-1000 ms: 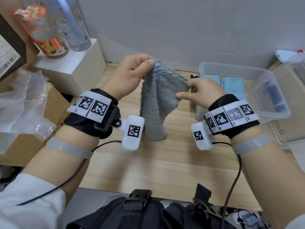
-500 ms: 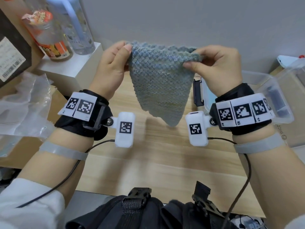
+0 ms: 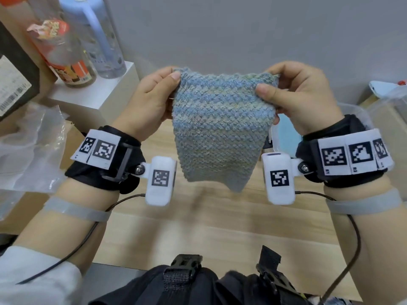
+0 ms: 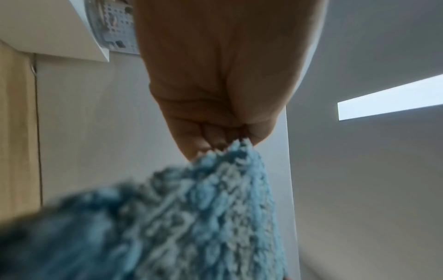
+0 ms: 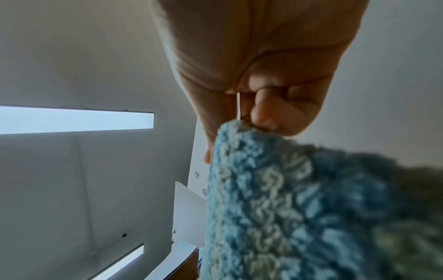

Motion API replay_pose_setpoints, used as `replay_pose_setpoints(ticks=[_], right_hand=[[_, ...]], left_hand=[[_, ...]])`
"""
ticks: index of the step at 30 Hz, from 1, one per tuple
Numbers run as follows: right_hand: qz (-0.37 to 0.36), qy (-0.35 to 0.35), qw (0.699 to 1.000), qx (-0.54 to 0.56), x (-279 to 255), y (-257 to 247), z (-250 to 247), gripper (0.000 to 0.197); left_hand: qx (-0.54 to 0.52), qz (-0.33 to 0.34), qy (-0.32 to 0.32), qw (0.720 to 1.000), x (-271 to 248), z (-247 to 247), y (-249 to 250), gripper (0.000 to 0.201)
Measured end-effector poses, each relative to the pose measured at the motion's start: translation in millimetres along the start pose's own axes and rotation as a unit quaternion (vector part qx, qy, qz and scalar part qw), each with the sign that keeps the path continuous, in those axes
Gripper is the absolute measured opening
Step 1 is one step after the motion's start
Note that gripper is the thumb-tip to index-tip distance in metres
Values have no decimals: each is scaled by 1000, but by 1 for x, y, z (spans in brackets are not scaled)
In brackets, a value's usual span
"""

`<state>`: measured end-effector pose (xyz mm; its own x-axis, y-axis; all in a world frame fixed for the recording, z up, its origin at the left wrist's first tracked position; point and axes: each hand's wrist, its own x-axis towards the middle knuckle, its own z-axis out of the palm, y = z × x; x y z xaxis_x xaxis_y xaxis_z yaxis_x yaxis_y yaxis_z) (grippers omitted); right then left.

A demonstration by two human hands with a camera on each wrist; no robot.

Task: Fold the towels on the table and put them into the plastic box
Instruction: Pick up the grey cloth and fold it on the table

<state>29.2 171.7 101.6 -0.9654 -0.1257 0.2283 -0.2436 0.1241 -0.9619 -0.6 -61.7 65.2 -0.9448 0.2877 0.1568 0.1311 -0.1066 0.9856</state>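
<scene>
My left hand (image 3: pixel 152 102) is raised at ten o'clock, thumb and curled fingers pinching the top left corner of the towel (image 3: pixel 220 128), and my right hand (image 3: pixel 301 100) at two o'clock pinches the top right corner the same way, both wrists lifted above the bench (image 3: pixel 209 227). The blue-grey towel hangs spread between them, clear of the wood, its lower corner pointing toward six o'clock. The plastic box (image 3: pixel 356 113) sits at three o'clock, mostly hidden behind my right wrist.
</scene>
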Motion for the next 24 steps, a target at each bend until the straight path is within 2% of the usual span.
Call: replay_pose_setpoints(ticks=[5, 8, 10, 13, 15, 17, 20, 24], right_hand=[[30, 7, 997, -73, 13, 17, -2, 21], [62, 44, 992, -96, 24, 33, 0, 29], [60, 80, 990, -98, 35, 34, 0, 32], [22, 123, 988, -89, 49, 23, -2, 26], [2, 136, 987, -82, 51, 16, -4, 22], [6, 129, 988, -80, 46, 17, -3, 22], [59, 83, 990, -94, 27, 39, -2, 24], [165, -38, 980, -108, -21, 104, -1, 28]], left_hand=[[54, -26, 35, 998, 12, -2, -17, 30], [79, -39, 55, 995, 21, -2, -30, 30], [77, -25, 66, 995, 30, -1, -27, 30], [61, 28, 74, 995, 42, -1, -10, 27], [47, 53, 61, 996, 43, -3, -2, 26], [25, 52, 34, 998, 39, -6, -4, 23], [19, -3, -1, 1000, 23, -11, -32, 19], [14, -158, -66, 985, -28, -15, -106, 23]])
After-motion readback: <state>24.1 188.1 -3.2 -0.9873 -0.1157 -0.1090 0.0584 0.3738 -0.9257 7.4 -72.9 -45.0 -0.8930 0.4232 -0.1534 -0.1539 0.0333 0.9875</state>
